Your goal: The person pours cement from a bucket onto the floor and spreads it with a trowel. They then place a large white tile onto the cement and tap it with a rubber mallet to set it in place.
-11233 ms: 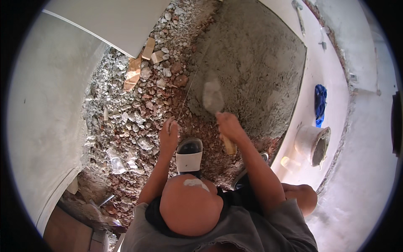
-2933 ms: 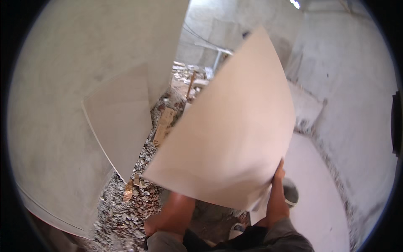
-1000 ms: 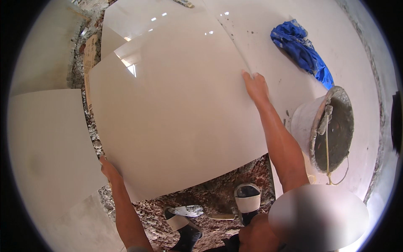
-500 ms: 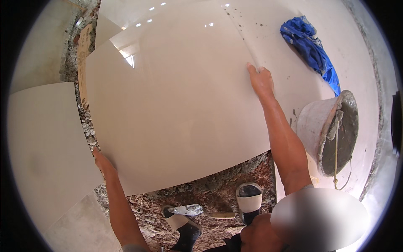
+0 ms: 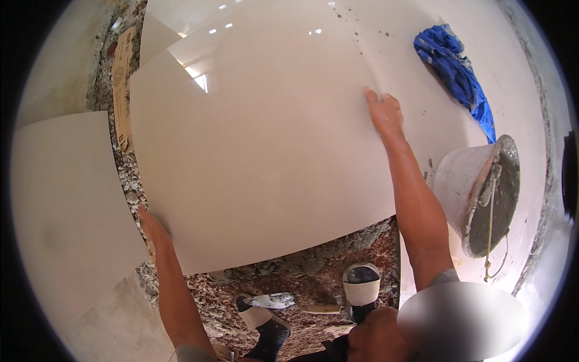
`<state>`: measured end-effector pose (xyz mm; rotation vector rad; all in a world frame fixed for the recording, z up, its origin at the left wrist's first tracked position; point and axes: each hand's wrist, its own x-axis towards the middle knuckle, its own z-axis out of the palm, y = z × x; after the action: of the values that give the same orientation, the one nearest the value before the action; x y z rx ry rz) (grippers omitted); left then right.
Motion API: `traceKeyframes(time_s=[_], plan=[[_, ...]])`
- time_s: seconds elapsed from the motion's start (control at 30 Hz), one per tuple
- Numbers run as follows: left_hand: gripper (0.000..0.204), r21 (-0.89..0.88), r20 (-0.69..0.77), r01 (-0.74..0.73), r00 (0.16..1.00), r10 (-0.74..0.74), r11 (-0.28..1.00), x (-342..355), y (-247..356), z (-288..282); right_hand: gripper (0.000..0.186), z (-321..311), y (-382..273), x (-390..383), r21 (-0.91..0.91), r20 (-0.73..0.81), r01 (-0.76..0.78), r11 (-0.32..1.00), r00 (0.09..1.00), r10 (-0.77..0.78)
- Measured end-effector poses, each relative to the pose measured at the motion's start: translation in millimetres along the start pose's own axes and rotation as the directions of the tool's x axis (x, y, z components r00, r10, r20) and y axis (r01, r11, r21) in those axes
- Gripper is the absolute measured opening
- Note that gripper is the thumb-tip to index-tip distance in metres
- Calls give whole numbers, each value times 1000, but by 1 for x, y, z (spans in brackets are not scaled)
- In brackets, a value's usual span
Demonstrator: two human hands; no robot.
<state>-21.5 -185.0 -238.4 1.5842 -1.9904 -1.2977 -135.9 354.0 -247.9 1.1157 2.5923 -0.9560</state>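
A large glossy cream floor tile (image 5: pixel 259 157) lies flat in front of me, reflecting bright lights. My left hand (image 5: pixel 157 232) grips its left edge near the close corner, fingers down in the rubble gap. Higher up, on the opposite edge, my right hand (image 5: pixel 386 114) grips the tile with the thumb on top; its other fingers are partly hidden. Past the left edge lies another cream tile (image 5: pixel 66 199), apart from the large one. A trowel (image 5: pixel 271 300) with a wooden handle rests on the rough ground between my feet.
On the right, a tilted bucket (image 5: pixel 458 181) with grey mortar inside and a cord stands on pale tiling. A crumpled blue plastic bag (image 5: pixel 452 72) lies beyond it. A brown cardboard strip (image 5: pixel 122 90) sits over the left gap. Broken rubble ground (image 5: pixel 211 301) lies near my feet.
The view has shifted slightly, so most things appear a little farther right. Both hands stay on the large tile's edges. The gap to the left tile looks slightly wider.
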Motion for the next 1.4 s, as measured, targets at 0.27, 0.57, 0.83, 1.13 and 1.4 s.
traceKeyframes(time_s=[0.27,0.57,0.83,1.13,1.4], plan=[[67,32,-7,23,1000,-23,999,1,-3,11,69,7,6,9,-19,4,30,999,1000,-30],[56,125,106,-90,991,77,988,-10,-2,18,58,6,9,8,32,-14,51,998,999,-50],[61,278,126,-111,989,79,954,7,-11,22,59,2,5,1,-40,-1,57,998,998,-57],[71,322,134,-100,989,59,941,19,-14,24,68,0,7,-19,-56,-61,182,982,981,-186],[70,268,146,-89,988,51,959,23,-26,28,61,-8,-8,-53,-100,-55,543,833,833,-550]])
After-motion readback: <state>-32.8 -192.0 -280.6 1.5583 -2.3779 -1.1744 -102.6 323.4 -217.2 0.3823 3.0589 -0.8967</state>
